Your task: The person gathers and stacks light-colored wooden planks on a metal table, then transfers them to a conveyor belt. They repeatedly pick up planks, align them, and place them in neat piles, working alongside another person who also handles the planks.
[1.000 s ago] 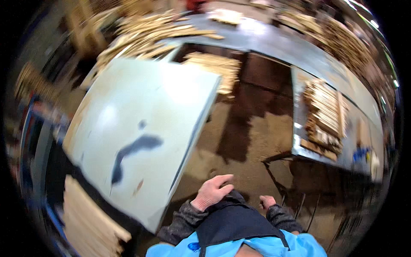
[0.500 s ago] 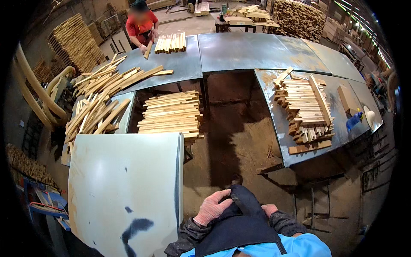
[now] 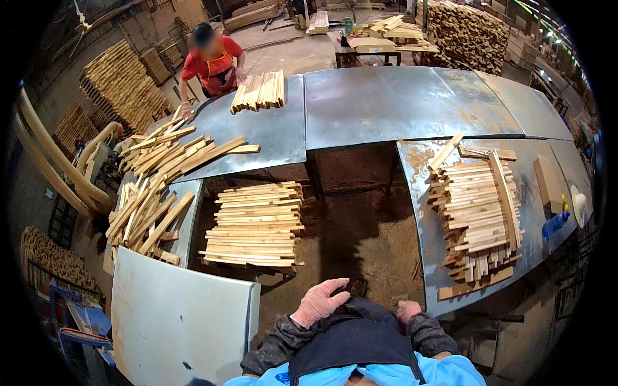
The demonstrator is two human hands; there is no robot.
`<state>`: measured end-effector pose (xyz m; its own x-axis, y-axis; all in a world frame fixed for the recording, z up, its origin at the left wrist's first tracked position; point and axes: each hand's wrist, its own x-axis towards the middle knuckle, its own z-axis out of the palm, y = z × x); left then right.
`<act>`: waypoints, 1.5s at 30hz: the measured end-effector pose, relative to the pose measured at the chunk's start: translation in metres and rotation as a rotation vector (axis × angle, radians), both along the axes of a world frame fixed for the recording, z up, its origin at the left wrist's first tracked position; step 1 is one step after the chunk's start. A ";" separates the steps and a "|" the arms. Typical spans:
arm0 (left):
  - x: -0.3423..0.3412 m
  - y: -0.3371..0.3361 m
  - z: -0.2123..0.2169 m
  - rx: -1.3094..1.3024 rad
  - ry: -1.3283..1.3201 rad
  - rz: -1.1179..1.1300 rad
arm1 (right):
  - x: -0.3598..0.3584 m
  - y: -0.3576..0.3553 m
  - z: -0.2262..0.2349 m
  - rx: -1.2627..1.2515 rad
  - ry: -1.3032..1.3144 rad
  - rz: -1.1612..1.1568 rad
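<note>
Loosely, the left hand, in a pinkish knitted glove, is beside the dark cloth apron, fingers and thumb parted; the right hand's grip is unclear. Ahead lies a stack of pale wooden strips; another pile covers the right-hand grey metal counter.

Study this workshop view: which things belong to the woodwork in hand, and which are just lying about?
Likely part of the work:
stacked wooden strips ahead of the gloved left hand
piled wooden strips on the right-hand table
loose wooden strips by the co-worker's hand

Apparently just lying about:
blue bottle on that table
pale rounded object beside it, identity unclear
</note>
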<state>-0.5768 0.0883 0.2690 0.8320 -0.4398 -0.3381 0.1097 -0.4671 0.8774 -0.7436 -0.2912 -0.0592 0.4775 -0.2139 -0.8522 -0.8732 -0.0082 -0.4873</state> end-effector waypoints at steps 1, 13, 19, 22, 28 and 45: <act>0.020 -0.012 0.004 0.041 -0.030 -0.035 | 0.031 -0.009 0.004 0.136 -0.033 -0.191; 0.165 -0.093 -0.019 0.116 -0.005 -0.233 | 0.242 -0.004 0.061 0.475 -0.065 -0.235; 0.251 -0.096 -0.045 0.092 -0.019 -0.239 | 0.279 -0.040 0.030 -0.361 -0.403 0.757; 0.307 -0.101 -0.053 0.066 -0.027 -0.287 | 0.302 -0.066 -0.009 -0.180 -0.231 0.244; 0.415 -0.093 -0.043 0.056 -0.054 -0.307 | 0.402 -0.049 0.067 0.016 0.015 -0.196; 0.511 -0.020 -0.093 0.058 0.032 -0.065 | 0.611 -0.010 0.099 0.250 -0.050 -0.206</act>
<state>-0.0654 0.0688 0.1762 0.7904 -0.4715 -0.3910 0.1051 -0.5245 0.8449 -0.1322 -0.3017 0.0402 0.4889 -0.0977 -0.8668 -0.8189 0.2910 -0.4947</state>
